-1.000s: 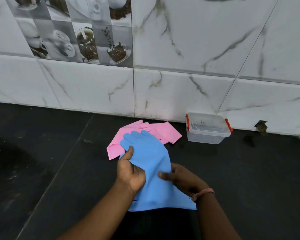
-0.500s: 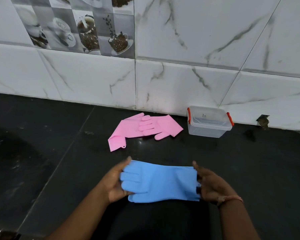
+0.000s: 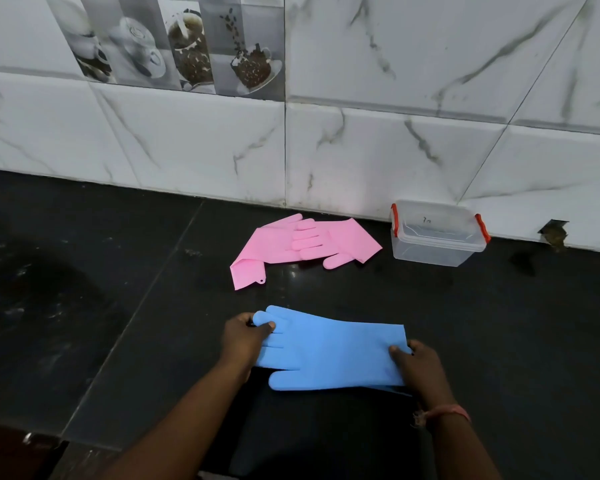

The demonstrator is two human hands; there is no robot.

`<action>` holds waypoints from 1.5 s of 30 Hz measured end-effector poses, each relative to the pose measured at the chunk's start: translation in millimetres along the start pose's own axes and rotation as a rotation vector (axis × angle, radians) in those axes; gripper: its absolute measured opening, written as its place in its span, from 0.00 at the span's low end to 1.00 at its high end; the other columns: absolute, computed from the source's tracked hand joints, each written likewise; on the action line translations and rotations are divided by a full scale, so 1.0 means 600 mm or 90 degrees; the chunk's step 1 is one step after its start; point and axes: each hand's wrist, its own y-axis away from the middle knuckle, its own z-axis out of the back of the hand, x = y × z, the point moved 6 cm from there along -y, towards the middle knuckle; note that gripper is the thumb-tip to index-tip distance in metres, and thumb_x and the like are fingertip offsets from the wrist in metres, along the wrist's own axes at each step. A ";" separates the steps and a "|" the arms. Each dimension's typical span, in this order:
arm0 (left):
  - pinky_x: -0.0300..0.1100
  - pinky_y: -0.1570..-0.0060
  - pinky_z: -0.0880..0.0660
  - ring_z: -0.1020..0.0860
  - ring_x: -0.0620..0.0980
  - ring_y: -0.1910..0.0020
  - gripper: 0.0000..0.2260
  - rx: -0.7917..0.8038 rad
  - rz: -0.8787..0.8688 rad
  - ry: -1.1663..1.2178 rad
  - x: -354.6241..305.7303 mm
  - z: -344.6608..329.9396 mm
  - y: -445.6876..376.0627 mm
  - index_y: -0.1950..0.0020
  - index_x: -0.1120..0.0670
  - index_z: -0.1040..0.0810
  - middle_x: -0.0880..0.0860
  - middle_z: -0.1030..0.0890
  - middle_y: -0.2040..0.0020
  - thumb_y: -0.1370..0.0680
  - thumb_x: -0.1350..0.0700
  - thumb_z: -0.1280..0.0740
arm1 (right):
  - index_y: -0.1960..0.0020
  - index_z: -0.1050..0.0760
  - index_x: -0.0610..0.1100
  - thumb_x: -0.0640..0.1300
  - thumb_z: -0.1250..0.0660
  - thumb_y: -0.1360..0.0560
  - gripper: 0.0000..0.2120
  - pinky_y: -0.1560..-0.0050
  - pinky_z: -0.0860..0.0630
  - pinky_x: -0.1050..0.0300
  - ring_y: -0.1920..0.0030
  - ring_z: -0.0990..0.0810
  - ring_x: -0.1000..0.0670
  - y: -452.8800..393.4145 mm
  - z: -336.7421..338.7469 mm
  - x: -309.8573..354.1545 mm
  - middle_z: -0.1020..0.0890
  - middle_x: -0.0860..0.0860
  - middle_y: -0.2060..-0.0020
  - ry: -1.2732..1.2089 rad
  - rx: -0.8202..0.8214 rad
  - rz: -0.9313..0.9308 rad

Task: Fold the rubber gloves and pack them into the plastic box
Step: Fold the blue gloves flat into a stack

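gripping the two ends of the blue glove (image 3: 329,351), both hands are working low in the head view: the left hand (image 3: 243,341) is pinching the glove's fingertip end, thumb on top and fingers curled underneath, while the right hand (image 3: 418,367) is clamping the cuff end, thumb lying on the upper face. the hands are sitting well apart, one at each end, and the glove is lying spread between them on the black countertop (image 3: 118,306), its fingers pointing to the left and its thumb projecting toward the viewer. a second blue edge is showing just under the cuff near the right hand, so whether one glove or a stacked pair is being held cannot be told. a pink thread band (image 3: 444,412) is circling the right wrist. beyond the hands, the pink gloves (image 3: 291,247) are lying flat and overlapping, fingers crossing at the middle, one cuff pointing near-left and the other toward the right. just to their right, apart from them, the plastic box (image 3: 437,237) is standing against the foot of the marble-tiled wall (image 3: 361,150), its clear lid sitting on top with an orange latch at each short end. a strip of tiles printed with coffee cups (image 3: 187,53) is running along the upper left of the wall
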 end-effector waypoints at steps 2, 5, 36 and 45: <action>0.55 0.49 0.16 0.14 0.56 0.54 0.03 -0.011 -0.035 -0.017 -0.011 -0.003 -0.003 0.53 0.54 0.16 0.55 0.13 0.56 0.26 0.59 0.24 | 0.51 0.20 0.40 0.39 0.32 0.22 0.03 0.67 0.27 0.57 0.62 0.20 0.50 -0.002 0.004 0.000 0.16 0.45 0.59 -0.007 -0.029 0.019; 0.54 0.49 0.17 0.14 0.53 0.54 0.04 -0.020 -0.047 -0.039 -0.014 0.002 -0.016 0.53 0.53 0.16 0.52 0.13 0.56 0.27 0.57 0.23 | 0.50 0.20 0.39 0.39 0.32 0.22 0.04 0.60 0.25 0.53 0.60 0.19 0.47 -0.007 0.008 0.006 0.16 0.43 0.57 -0.042 -0.043 0.025; 0.58 0.22 0.39 0.36 0.62 0.21 0.23 0.003 -0.553 -0.648 -0.032 -0.093 0.059 0.23 0.50 0.28 0.57 0.30 0.22 0.17 0.45 0.42 | 0.45 0.21 0.43 0.48 0.32 0.27 0.13 0.43 0.26 0.45 0.45 0.21 0.39 0.047 -0.029 0.076 0.19 0.42 0.48 0.569 -0.253 0.188; 0.61 0.21 0.51 0.44 0.60 0.18 0.28 0.097 -0.614 -0.805 0.023 -0.134 0.047 0.18 0.51 0.37 0.57 0.37 0.18 0.17 0.43 0.47 | 0.20 0.43 0.49 0.58 0.51 0.17 0.29 0.20 0.50 0.45 0.20 0.46 0.45 0.035 -0.166 0.032 0.42 0.47 0.20 0.534 -0.039 0.400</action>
